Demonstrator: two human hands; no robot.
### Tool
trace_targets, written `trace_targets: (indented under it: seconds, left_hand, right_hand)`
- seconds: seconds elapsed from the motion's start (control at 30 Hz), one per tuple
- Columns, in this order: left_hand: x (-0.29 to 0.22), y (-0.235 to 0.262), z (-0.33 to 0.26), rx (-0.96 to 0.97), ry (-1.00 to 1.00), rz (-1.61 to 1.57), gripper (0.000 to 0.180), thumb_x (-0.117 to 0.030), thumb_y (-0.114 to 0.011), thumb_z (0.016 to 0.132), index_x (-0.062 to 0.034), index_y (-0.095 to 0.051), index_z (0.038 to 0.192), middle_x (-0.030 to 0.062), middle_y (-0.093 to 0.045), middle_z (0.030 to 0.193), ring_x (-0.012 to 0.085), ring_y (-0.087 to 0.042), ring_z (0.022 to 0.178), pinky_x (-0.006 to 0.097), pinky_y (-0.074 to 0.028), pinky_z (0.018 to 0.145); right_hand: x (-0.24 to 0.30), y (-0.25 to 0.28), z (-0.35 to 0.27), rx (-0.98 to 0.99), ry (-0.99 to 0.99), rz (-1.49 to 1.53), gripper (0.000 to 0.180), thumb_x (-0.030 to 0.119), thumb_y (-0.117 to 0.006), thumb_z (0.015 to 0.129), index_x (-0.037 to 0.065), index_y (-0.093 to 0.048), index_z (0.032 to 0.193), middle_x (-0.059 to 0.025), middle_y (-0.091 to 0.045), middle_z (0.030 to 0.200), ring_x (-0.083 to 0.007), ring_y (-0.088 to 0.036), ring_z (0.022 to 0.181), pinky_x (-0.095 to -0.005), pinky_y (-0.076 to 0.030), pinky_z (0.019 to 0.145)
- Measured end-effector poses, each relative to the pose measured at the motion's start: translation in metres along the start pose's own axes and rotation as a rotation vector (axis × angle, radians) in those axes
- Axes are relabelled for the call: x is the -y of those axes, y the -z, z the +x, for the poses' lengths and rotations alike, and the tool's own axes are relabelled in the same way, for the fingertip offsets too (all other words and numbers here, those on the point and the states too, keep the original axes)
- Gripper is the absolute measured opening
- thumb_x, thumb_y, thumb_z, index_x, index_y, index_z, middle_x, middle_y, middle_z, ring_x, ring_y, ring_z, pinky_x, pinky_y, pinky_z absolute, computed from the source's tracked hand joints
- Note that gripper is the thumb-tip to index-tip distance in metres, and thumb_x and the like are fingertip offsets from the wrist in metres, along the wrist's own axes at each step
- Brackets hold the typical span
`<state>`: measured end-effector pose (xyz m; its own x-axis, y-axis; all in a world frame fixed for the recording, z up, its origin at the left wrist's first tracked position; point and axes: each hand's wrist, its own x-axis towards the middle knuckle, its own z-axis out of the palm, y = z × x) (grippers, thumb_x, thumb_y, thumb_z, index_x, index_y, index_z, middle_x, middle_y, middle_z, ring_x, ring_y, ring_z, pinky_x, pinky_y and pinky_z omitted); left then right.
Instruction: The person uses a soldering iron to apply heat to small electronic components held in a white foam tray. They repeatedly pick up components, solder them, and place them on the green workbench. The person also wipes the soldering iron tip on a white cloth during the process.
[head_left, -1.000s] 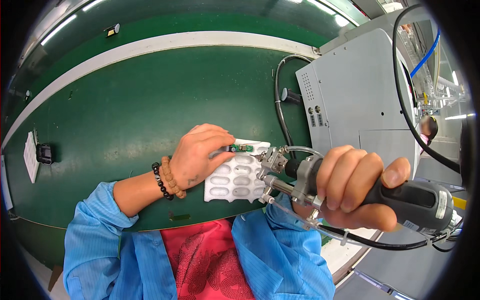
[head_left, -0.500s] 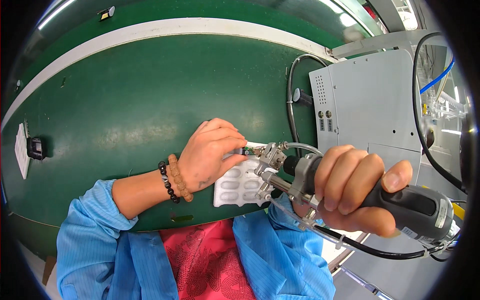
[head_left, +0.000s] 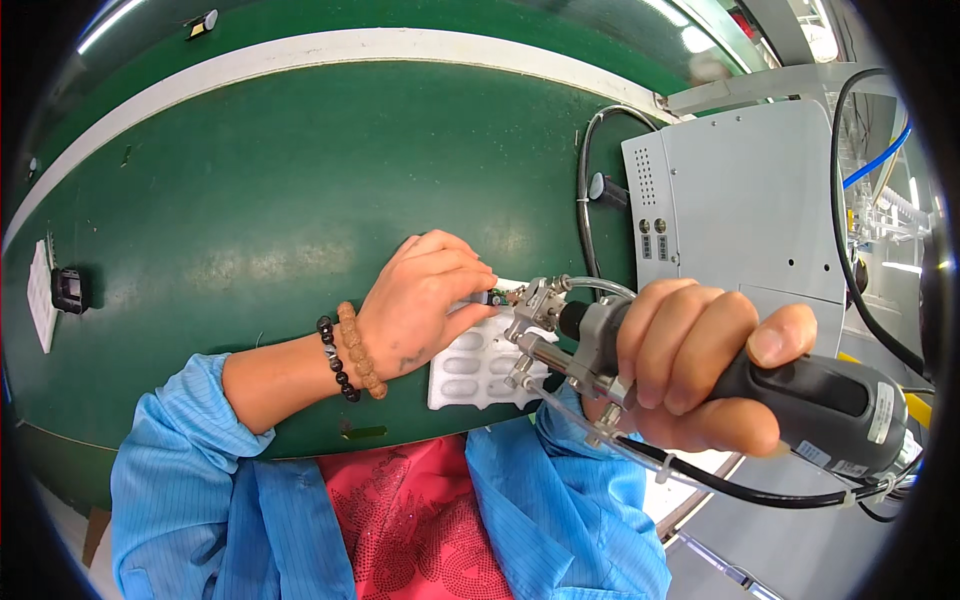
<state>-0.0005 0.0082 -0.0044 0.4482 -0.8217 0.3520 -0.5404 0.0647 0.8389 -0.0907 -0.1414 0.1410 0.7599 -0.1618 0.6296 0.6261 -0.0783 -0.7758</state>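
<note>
My left hand [head_left: 425,300] pinches a small dark part with a green circuit board [head_left: 497,298] between thumb and fingers, over the upper edge of a white moulded tray [head_left: 462,388]. Most of that part is hidden by the fingers. My right hand [head_left: 705,365] wraps round the grip of a black electric screwdriver [head_left: 815,405] that lies nearly level. Its metal nose [head_left: 535,312], fitted with clear tubes, points left and meets the circuit board's right side; the exact contact is too small to make out. The tray has rows of oval pockets, partly covered by the tool.
A grey metal box [head_left: 745,190] stands at the right, with a black cable [head_left: 583,190] curving beside it. A black cylindrical piece [head_left: 607,190] lies near its left side. At the far left are a white tray [head_left: 41,297] and a black square housing [head_left: 69,290].
The screwdriver and my right hand have shifted slightly left and up. My left hand stays almost in place, still pinching the part.
</note>
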Motion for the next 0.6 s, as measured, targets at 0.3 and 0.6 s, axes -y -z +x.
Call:
trace_targets:
  seconds: [0.3, 0.6]
  left_hand:
    - [-0.002, 0.002, 0.001, 0.022, 0.021, -0.035, 0.030, -0.008, -0.082, 0.068, -0.0039, -0.071, 0.096, 0.0070, -0.071, 0.099, 0.0278, -0.064, 0.100, 0.040, -0.049, 0.088]
    - [-0.003, 0.004, 0.003, 0.019, -0.006, -0.020, 0.029, -0.012, -0.082, 0.071, -0.0036, -0.071, 0.097, 0.0087, -0.070, 0.096, 0.0288, -0.064, 0.097, 0.040, -0.049, 0.086]
  right_hand:
    - [-0.004, -0.008, 0.008, -0.010, -0.062, -0.007, 0.039, 0.037, -0.065, 0.095, 0.009, -0.041, 0.109, 0.0016, -0.049, 0.062, -0.0089, -0.047, 0.046, -0.0237, -0.040, 0.042]
    - [0.015, 0.002, -0.003, -0.060, 0.117, 0.099, 0.044, 0.029, -0.073, 0.090, 0.007, -0.041, 0.110, -0.0031, -0.053, 0.063, -0.0149, -0.053, 0.047, -0.0295, -0.044, 0.041]
